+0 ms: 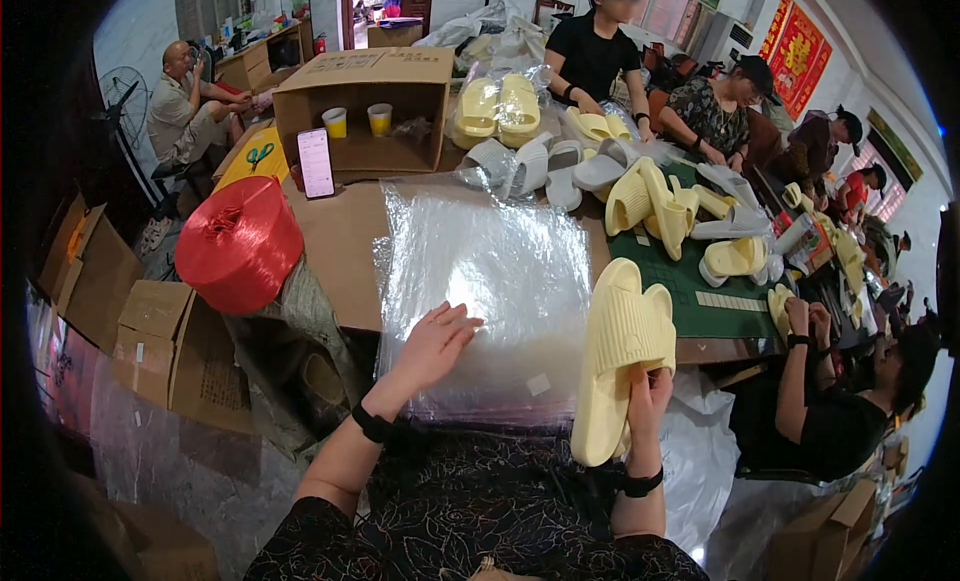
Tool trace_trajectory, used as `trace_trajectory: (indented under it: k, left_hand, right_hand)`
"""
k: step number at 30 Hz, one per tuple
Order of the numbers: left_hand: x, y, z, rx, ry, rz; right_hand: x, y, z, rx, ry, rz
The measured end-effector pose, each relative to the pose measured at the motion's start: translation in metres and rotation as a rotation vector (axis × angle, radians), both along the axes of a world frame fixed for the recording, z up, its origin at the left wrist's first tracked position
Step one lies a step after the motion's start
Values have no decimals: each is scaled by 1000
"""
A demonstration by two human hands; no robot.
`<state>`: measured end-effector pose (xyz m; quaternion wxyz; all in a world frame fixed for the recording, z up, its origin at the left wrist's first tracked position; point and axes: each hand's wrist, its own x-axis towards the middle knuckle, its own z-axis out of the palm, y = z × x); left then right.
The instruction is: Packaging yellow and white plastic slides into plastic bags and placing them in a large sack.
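Observation:
In my right hand is a pair of pale yellow slippers, held together sole to sole with toes up, the fingers reaching in at the strap openings. The pair is raised at the right edge of a stack of clear plastic bags. My left hand lies over the stack's near left part, fingers stretched out and holding nothing. Whether its fingertips press on the top bag I cannot tell. A small pale square shows on the bags near the front edge.
Left of the bags stand a red twine spool, a phone and an open carton with cups inside. Scissors lie farther left. Yellow slippers and grey slippers crowd a green mat. Co-workers sit along the right.

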<state>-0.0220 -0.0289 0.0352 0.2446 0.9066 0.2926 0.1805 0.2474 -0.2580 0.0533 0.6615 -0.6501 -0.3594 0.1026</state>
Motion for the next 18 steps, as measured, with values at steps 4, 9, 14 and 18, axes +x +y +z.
trace_trajectory:
  k: [4,9,14,18]
  left_hand:
    - [0,5,8,-317,-245,94]
    - [1,4,11,-398,-289,178]
    - [6,2,24,-256,-212,88]
    - [7,-1,22,-254,-269,58]
  right_hand:
    - [0,-1,-8,57,-30,49]
    - [-36,9,39,-129,-432,113]
    - [-43,12,40,-506,-864,443]
    - [-47,29,39,-712,-832,428]
